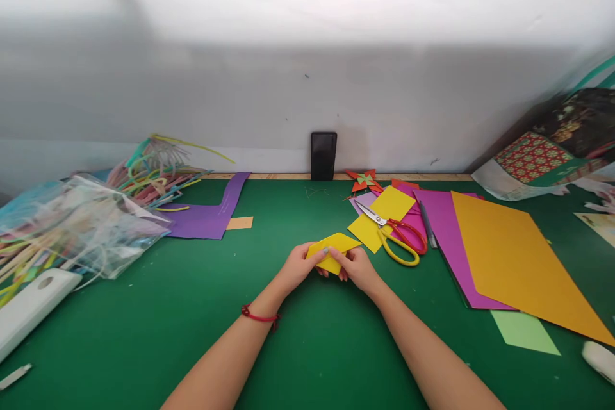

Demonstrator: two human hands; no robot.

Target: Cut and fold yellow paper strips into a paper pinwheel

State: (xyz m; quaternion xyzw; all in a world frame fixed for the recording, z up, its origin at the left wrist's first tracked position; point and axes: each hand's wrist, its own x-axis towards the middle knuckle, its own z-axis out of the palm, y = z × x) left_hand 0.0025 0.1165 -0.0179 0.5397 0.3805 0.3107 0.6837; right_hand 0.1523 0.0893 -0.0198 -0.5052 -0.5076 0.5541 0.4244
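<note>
A folded piece of yellow paper (339,243) is held between both hands above the green table. My left hand (303,264) grips its left side, thumb on top and fingers underneath. On the right side, my right hand (358,267) pinches it the same way, and the two thumbs nearly meet at the middle. Just beyond my right hand lie scissors (406,240) with one red and one yellow handle, their blades resting on a flat yellow sheet (396,204). The fingers under the folded paper are partly hidden.
A black phone (323,155) leans upright at the wall, with an orange paper pinwheel (361,180) to its right. Purple paper (202,221) and plastic-bagged pipe cleaners (120,218) lie left. A pen (427,224), magenta sheets (444,230) and an orange sheet (523,256) spread right.
</note>
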